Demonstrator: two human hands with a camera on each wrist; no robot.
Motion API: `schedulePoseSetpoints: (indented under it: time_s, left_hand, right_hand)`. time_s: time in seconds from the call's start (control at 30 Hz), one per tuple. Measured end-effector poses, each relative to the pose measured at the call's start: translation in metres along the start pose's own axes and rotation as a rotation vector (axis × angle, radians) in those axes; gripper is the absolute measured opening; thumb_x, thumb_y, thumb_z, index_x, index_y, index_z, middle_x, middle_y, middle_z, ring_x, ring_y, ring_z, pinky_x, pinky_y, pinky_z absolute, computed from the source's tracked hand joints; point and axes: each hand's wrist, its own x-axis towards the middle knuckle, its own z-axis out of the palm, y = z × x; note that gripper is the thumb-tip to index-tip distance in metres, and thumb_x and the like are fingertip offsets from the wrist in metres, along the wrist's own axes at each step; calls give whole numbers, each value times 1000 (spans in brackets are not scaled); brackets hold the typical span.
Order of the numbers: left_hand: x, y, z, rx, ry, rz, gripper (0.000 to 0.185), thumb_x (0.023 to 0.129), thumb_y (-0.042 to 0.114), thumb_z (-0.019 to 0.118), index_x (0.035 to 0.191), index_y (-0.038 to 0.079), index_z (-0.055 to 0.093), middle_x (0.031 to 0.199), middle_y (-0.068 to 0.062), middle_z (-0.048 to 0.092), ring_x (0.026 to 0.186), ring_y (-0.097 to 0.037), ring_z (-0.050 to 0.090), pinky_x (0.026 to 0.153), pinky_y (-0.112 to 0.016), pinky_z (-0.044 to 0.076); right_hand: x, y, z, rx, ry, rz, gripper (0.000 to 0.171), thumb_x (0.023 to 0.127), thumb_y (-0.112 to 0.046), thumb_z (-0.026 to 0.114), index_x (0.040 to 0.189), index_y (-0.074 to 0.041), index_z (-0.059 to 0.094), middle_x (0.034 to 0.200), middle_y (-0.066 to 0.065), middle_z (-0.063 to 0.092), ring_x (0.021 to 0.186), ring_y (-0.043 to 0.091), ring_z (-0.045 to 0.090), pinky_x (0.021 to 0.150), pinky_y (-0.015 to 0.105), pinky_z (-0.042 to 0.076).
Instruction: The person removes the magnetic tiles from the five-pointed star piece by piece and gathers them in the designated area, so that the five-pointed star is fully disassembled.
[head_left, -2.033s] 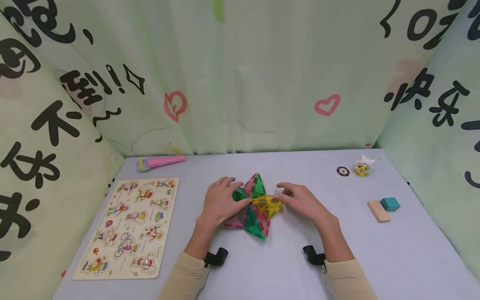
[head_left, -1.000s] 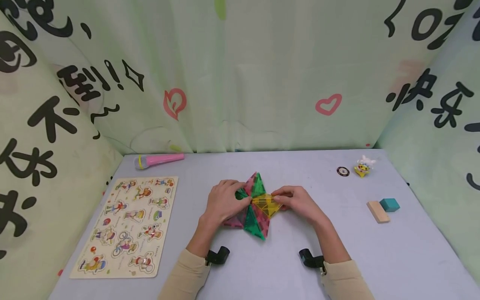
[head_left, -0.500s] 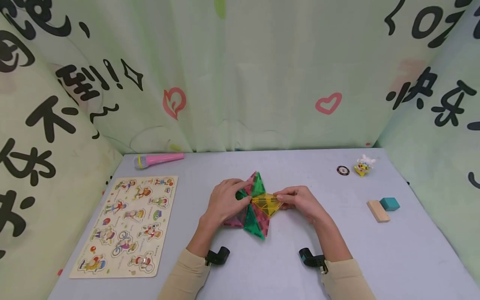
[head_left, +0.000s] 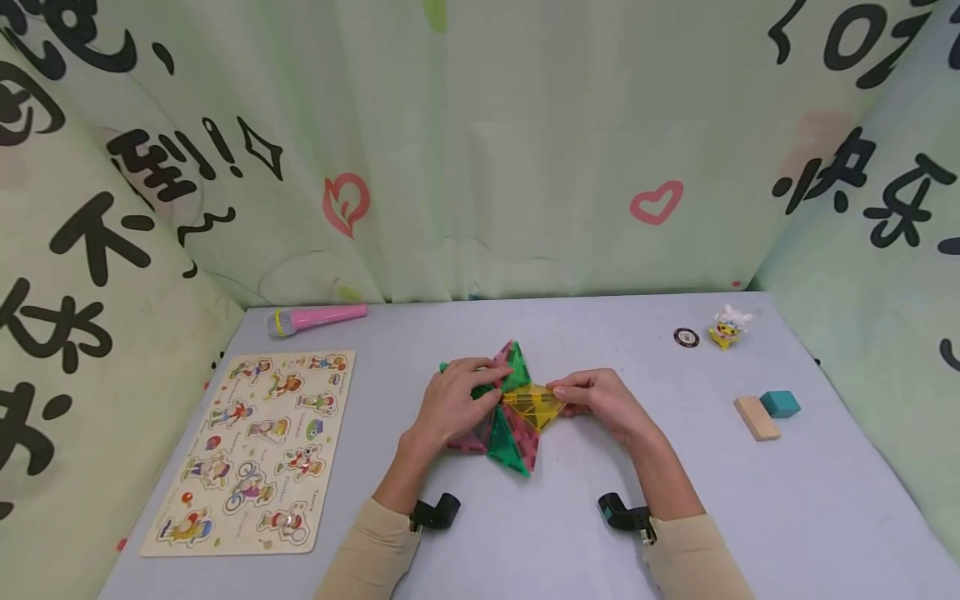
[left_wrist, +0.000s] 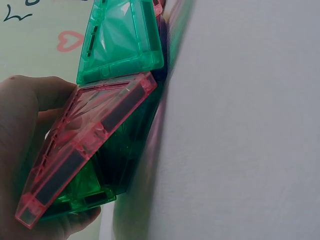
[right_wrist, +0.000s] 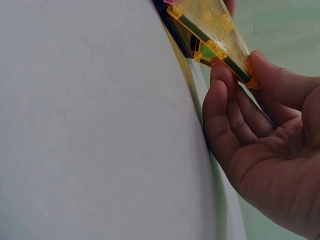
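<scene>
In the middle of the table lies a star-shaped build of see-through magnetic tiles, with green tiles (head_left: 506,446), pink tiles (head_left: 524,433) and yellow tiles (head_left: 534,406). My left hand (head_left: 459,400) lies over its left side, thumb near the centre and fingers over the far part. The left wrist view shows that hand gripping the points from behind a pink tile (left_wrist: 85,135), a green tile (left_wrist: 122,40) above it. My right hand (head_left: 600,400) pinches the outer tip of the yellow point; in the right wrist view, thumb and fingertips meet at the yellow tile (right_wrist: 212,37).
A wooden picture puzzle board (head_left: 255,454) lies at the left, a pink toy microphone (head_left: 318,319) behind it. At the right are a wooden block (head_left: 757,418), a teal block (head_left: 780,404), a round black-and-white disc (head_left: 686,337) and a small figurine (head_left: 727,327). Curtains enclose the table.
My right fingers have closed onto the yellow tip from a looser pose. My left fingers have shifted slightly right over the star, and a green tip now shows behind them.
</scene>
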Motion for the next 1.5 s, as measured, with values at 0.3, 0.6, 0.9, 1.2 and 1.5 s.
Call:
schedulePoseSetpoints:
  time_s: [0.3,0.6,0.9,1.2,1.5]
  left_hand:
    - [1,0,2,-34,18,-54,41,95,40,59,136,36,60,136,3,62,133,-21,51,107,-52,43]
    - [1,0,3,-47,10,-88,42,94,42,59,136,36,60,136,3,63,133,-20,52,109,-51,43]
    - [0,2,1,-47,7,-97,43,94,42,59,137,36,60,136,1,63,133,-21,52,108,-51,43]
    - [-1,1,0,-53,15,-89,43,94,40,59,136,36,60,135,2,63,131,-21,53,108,-51,43]
    - [-1,3,-2,-62,15,-93,44,94,41,60,137,34,60,136,2,63,132,-21,53,107,-51,44]
  right_hand:
    - [-1,0,0,-2,11,-2,32,94,-17,67,111,9,71,109,20,73,77,14,68,71,28,59]
    - [-2,1,0,1,38,15,32,94,-16,67,112,10,70,110,20,73,76,13,69,71,28,60]
    - [-2,1,-1,23,43,33,33,93,-15,68,114,10,69,111,19,73,77,12,69,72,27,60]
    - [-1,2,-1,67,39,44,35,93,-13,68,117,12,67,110,15,74,77,11,70,72,27,60]
    - [-1,4,-2,115,35,50,37,93,-11,67,121,13,64,116,17,72,81,11,73,75,27,60]
